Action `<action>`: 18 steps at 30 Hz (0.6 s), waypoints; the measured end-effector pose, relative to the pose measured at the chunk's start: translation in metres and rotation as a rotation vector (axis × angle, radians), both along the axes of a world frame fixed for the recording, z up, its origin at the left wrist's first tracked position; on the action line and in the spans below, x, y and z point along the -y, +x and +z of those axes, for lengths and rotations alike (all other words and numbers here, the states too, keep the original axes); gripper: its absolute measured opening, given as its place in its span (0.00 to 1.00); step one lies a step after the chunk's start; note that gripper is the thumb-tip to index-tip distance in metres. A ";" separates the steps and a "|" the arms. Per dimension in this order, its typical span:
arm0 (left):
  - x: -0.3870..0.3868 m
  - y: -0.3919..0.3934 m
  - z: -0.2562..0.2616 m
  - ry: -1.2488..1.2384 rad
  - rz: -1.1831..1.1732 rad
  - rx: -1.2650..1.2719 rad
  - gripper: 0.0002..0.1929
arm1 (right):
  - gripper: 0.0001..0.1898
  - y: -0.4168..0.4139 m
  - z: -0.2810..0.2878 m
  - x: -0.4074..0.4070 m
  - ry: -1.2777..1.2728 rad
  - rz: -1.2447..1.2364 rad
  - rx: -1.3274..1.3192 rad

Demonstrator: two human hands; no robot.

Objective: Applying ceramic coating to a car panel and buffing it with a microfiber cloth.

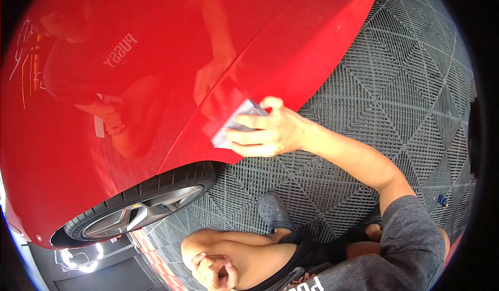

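Observation:
My right hand presses a flat grey pad or folded cloth against the lower side of a glossy red car body panel. Its fingers spread over the pad's back, and the pad's edge is slightly blurred. Just behind the wheel arch, below a sharp body crease, is where the pad meets the paint. My left hand rests by my bent knee with curled fingers. A pale block shows near a hand in the paint's reflection, so whether my left hand holds something is unclear.
A wheel with a black tyre and silver spokes stands at lower left. Grey slatted floor tiles lie under the car, with a red-and-white tile strip beyond. A small blue object lies on the floor at right. My dark clog is near the wheel.

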State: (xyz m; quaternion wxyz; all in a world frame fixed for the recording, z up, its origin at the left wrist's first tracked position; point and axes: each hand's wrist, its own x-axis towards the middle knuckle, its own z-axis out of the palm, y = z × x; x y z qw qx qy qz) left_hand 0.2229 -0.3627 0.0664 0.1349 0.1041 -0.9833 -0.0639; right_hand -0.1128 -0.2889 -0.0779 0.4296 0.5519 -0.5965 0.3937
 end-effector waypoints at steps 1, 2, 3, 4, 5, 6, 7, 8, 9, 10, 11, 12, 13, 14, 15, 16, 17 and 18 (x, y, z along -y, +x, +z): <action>0.000 0.000 -0.001 0.003 -0.004 0.004 0.07 | 0.04 -0.004 0.016 0.005 -0.098 -0.024 -0.019; 0.001 0.000 -0.002 0.009 -0.010 0.007 0.07 | 0.04 -0.006 0.030 0.009 -0.165 -0.038 -0.019; 0.002 -0.001 -0.003 0.015 -0.016 0.010 0.07 | 0.04 -0.008 0.043 0.012 -0.234 -0.051 -0.020; 0.003 -0.001 -0.004 0.022 -0.022 0.013 0.07 | 0.05 -0.009 0.053 0.012 -0.257 -0.068 -0.011; 0.003 -0.002 -0.005 0.028 -0.027 0.015 0.07 | 0.05 -0.009 0.052 0.011 -0.251 -0.071 -0.011; 0.003 -0.003 -0.005 0.030 -0.031 0.017 0.07 | 0.05 -0.010 0.051 0.010 -0.263 -0.083 -0.004; 0.003 -0.004 -0.005 0.032 -0.034 0.018 0.07 | 0.06 -0.010 0.048 0.011 -0.276 -0.095 0.003; 0.002 -0.005 -0.005 0.033 -0.037 0.019 0.07 | 0.06 -0.011 0.037 0.005 -0.215 -0.097 0.009; 0.003 -0.006 -0.004 0.029 -0.039 0.018 0.07 | 0.05 -0.012 0.022 -0.002 -0.153 -0.076 0.023; 0.003 -0.008 -0.004 0.031 -0.046 0.016 0.07 | 0.05 -0.014 0.005 -0.011 -0.075 -0.068 0.044; 0.004 -0.009 -0.003 0.025 -0.049 0.016 0.07 | 0.05 -0.013 -0.012 -0.018 -0.004 -0.055 0.068; 0.004 -0.011 -0.004 0.031 -0.058 0.012 0.07 | 0.05 -0.014 -0.026 -0.029 0.002 -0.062 0.061; 0.005 -0.012 -0.003 0.029 -0.060 0.011 0.07 | 0.05 -0.011 -0.038 -0.036 0.066 -0.029 0.098; 0.005 -0.013 -0.002 0.027 -0.063 0.011 0.07 | 0.05 -0.008 -0.048 -0.041 0.130 0.003 0.134; 0.005 -0.014 -0.002 0.028 -0.064 0.011 0.07 | 0.05 -0.006 -0.054 -0.043 0.167 0.023 0.140; 0.004 -0.015 -0.001 0.028 -0.066 0.011 0.07 | 0.05 -0.006 -0.054 -0.044 0.185 0.027 0.130; 0.004 -0.016 -0.001 0.028 -0.068 0.011 0.07 | 0.06 -0.007 -0.053 -0.045 0.204 0.031 0.120; 0.002 -0.018 -0.001 0.032 -0.071 0.009 0.07 | 0.06 -0.011 -0.048 -0.047 0.207 0.029 0.116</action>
